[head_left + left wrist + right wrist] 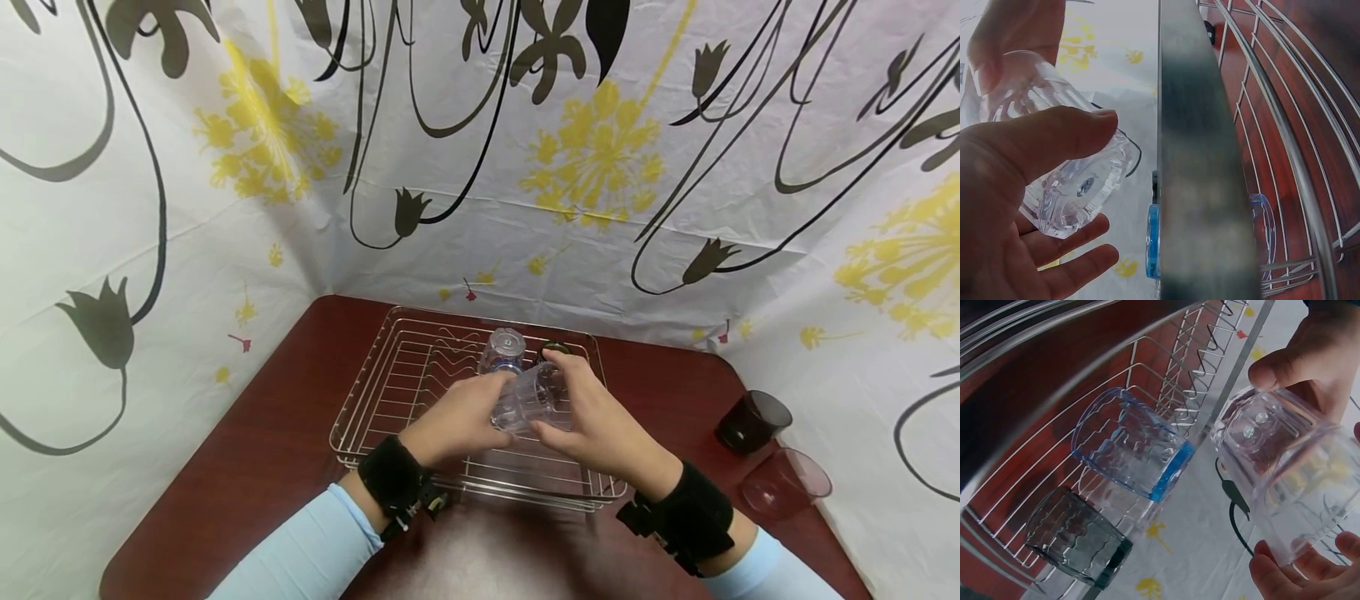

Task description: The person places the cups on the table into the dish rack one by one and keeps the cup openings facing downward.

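Both hands hold a clear faceted drinking glass (521, 407), tilted sideways above a wire dish rack (393, 310). The left hand (459, 421) grips it near its base, with the thumb across the side in the left wrist view. Curled around the wider rim end is the right hand (603, 427), its fingertips (1266, 565) on the glass wall. In the right wrist view, a blue-tinted glass (1132, 447) and a dark grey-green glass (1079, 537) stand bottom up in the rack; another clear glass is partly hidden beside the blue one.
To the right of the rack, a dark black glass (752, 421) and a reddish transparent glass (783, 485) stand on the brown table (247, 467). Patterned white sheeting (465, 167) encloses the back and sides.
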Demonstrator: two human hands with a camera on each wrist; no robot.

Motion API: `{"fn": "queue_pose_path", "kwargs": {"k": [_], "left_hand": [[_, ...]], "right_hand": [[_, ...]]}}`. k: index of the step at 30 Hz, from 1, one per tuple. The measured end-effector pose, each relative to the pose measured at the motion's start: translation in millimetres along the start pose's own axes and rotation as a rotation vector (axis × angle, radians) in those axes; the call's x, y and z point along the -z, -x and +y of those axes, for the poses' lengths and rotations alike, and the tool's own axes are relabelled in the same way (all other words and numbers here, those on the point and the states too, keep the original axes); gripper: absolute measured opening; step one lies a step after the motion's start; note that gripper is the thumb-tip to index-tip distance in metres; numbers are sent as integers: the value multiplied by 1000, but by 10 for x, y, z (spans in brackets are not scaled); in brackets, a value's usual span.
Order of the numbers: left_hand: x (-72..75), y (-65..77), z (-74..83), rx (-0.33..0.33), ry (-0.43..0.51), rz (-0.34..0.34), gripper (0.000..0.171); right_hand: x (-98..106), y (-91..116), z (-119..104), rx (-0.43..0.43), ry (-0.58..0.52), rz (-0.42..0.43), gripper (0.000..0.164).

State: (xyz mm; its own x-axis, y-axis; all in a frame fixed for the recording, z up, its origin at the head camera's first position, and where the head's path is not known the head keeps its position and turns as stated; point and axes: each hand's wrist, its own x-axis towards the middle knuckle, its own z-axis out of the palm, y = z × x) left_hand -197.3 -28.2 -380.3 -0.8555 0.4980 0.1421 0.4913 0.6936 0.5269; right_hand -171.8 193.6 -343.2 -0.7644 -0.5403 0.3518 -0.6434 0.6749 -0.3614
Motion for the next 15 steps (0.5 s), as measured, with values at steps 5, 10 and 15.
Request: {"fn": "queue_pose_path", "kwargs": {"k": [5,10,15], "left_hand": [[14,8,-1,3,44,-7,82],[43,24,-1,8,63,1,84],[71,23,15,-13,37,10,84]], "right_hand": [[8,20,25,-15,-7,-26,91],[-1,-1,57,-7,13,-33,84],[-8,24,89,-21,41,-52,81]]}}
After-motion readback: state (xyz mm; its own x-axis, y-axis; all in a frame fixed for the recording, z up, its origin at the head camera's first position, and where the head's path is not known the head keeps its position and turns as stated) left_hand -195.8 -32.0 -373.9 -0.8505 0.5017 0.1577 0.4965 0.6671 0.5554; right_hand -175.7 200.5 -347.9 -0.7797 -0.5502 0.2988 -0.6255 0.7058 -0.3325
